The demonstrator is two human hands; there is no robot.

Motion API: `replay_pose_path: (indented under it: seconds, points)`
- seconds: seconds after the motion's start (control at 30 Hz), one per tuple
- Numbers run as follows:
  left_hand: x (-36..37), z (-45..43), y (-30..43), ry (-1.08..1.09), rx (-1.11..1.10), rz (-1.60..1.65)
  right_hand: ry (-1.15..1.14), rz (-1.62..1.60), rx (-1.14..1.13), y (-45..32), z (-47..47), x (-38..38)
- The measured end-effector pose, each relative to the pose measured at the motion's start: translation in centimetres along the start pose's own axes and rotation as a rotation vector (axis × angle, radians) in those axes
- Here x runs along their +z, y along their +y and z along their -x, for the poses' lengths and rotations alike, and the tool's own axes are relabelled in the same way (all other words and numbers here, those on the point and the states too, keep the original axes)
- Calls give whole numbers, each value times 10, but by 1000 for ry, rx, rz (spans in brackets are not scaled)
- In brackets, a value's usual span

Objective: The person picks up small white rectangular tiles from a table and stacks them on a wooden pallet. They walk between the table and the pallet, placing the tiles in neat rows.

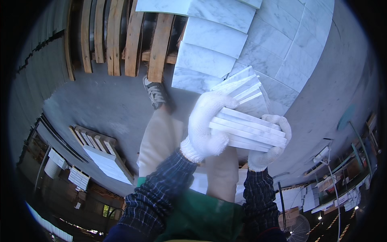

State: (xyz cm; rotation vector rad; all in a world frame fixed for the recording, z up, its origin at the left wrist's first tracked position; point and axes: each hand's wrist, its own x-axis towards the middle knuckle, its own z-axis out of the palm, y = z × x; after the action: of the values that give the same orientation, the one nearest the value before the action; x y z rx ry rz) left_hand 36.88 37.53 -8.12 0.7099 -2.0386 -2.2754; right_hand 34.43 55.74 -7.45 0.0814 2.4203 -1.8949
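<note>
Both of my hands wear white knitted gloves and grip a small stack of white marble tiles point(251, 130), edges facing up toward me. My left hand point(204, 127) wraps the stack's left end, thumb on the near side and fingers on the far side. At the right end, my right hand point(269, 151) curls around the tiles; part of it is hidden behind them. Just beyond the stack, several more marble tiles point(252, 104) are fanned out, leaning at a slant. Overlapping grey-veined marble tiles point(214, 39) run in a row beside flat-laid marble tiles point(272, 36).
A slatted wooden pallet point(160, 45) adjoins the tiles at upper left, close to my sneaker point(155, 93). On the concrete floor point(118, 99), another pallet bears white slabs point(105, 160) at lower left. A caged fan point(294, 227) stands at lower right.
</note>
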Motion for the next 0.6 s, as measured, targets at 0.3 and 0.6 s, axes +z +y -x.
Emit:
replay_pose_path:
  seconds: [0.3, 0.6]
  points:
    - [-7, -13, -6, -187, 152, -244, -131, 442, -196, 24, -3, -15]
    - [0, -3, -19, -170, -43, 197, 142, -260, 472, -13, 18, 12]
